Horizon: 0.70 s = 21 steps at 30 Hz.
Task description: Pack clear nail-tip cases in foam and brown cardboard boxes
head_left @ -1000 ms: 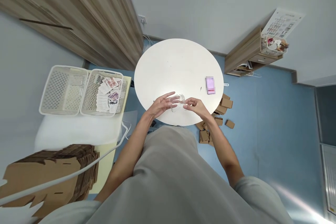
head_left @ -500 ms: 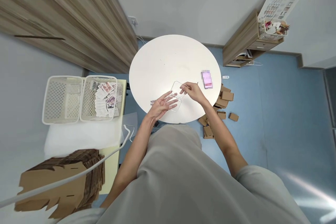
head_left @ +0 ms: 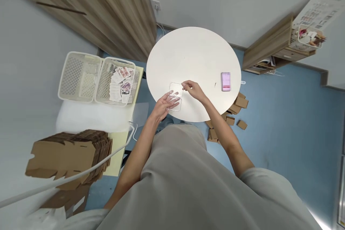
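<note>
"What do you have near the middle of your view?"

"From my seat, through the head camera, I have a clear, colourless plastic case (head_left: 176,87), unfolded into two rounded-square halves; it is above the near left part of a round white tabletop (head_left: 194,57), though I cannot tell whether it touches the surface."

"How does the left hand (head_left: 162,106) meet it?"

"It holds the half nearer the body; its fingers are a little spread, lying across that half and up to the fold, so the clear edges run among them; which fingers are in front of the plastic and which behind, I cannot make out."

"And the right hand (head_left: 194,89)?"

"That one is drawn to a narrow pinch; thumb and fingertips have the far right corner of the farther half, so most of that half lies to the left of them."

"Anything around?"

"To the right, well apart from the case, I see a dark-edged, pink-and-lilac rectangular device (head_left: 226,81) on the tabletop; to the left, beyond the tabletop, a white perforated plastic basket (head_left: 104,84) holds a heap of printed white cards (head_left: 115,90)."
</note>
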{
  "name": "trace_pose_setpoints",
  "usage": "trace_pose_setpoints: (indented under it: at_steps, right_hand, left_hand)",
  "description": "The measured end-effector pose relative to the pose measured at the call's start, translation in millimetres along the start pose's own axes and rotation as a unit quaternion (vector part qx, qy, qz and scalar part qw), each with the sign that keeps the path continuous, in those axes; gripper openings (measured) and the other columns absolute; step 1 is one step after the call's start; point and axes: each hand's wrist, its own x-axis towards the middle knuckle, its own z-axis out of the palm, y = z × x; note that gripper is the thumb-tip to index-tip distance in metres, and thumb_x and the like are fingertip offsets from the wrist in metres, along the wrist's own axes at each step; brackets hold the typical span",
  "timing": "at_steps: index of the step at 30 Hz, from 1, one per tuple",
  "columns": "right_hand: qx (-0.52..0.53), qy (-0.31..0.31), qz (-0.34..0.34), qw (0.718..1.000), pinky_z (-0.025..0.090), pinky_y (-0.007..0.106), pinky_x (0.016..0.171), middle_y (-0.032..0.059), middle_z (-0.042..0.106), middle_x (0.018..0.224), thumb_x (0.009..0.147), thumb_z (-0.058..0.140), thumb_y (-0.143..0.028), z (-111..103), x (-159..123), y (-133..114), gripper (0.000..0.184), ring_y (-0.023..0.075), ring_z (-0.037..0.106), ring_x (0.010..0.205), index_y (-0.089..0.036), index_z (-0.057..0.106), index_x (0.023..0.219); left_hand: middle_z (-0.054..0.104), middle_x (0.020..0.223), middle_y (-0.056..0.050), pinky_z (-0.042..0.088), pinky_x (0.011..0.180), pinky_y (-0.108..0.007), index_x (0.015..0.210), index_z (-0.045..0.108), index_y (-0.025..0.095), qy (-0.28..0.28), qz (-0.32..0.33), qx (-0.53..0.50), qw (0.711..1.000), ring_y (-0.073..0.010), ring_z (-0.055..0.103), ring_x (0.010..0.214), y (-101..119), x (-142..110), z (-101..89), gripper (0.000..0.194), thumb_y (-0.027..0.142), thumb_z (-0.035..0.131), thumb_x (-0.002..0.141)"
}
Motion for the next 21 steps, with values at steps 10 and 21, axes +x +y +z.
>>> trace_pose_setpoints:
  at_steps: [10, 21]
  right_hand:
    - [-0.320, -0.089, 0.109, 0.937, 0.053, 0.041, 0.102, 0.0144, 0.070, 0.124, 0.084, 0.087, -0.038, 96, 66, 73, 0.047, 0.0317, 0.060, 0.123, -0.017, 0.071, 0.123]
    - [-0.474, -0.062, 0.114, 0.871, 0.045, 0.034, 0.102, 0.0187, 0.061, 0.134, 0.091, 0.078, -0.023, 160, 58, 95, 0.038, 0.0286, 0.053, 0.126, -0.014, 0.056, 0.121]
  left_hand:
    - [0.064, 0.157, -0.012, 0.049, 0.126, -0.053, 0.133, 0.068, 0.023, 0.190, 0.105, -0.088, 0.972, -0.0304, 0.063, 0.144, 12, -60, -92.5, 0.057, 0.008, 0.085, 0.080]
    - [0.076, 0.137, -0.012, 0.051, 0.124, -0.052, 0.111, 0.074, 0.017, 0.235, 0.145, -0.110, 0.955, -0.0304, 0.070, 0.134, 27, -91, -153.7, 0.035, 0.011, 0.087, 0.080]
